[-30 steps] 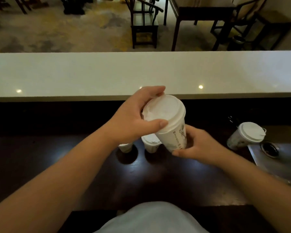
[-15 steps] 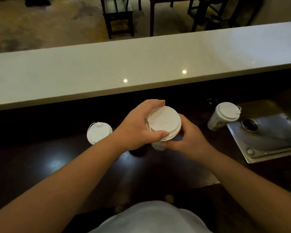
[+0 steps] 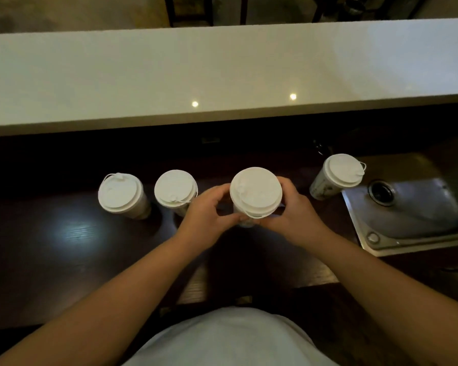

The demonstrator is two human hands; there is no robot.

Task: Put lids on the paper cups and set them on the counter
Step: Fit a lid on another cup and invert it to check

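A lidded white paper cup (image 3: 255,191) stands upright on the dark wooden worktop (image 3: 72,233), held from both sides. My left hand (image 3: 206,215) wraps its left side and my right hand (image 3: 294,210) its right side; the cup body is mostly hidden under the lid and my fingers. Two more lidded cups (image 3: 121,192) (image 3: 175,188) stand to the left in a row. Another lidded cup (image 3: 337,174) stands to the right beside the sink. The pale raised counter (image 3: 222,72) runs across behind them.
A steel sink (image 3: 413,212) with a drain is set into the worktop at the right. Beyond the counter lie chair and table legs on a mottled floor. My white shirt fills the bottom centre.
The cup has come down from mid-air to the worktop. My left hand has slid off the lid top to the cup's side. The view has tilted down, showing two cups at left.
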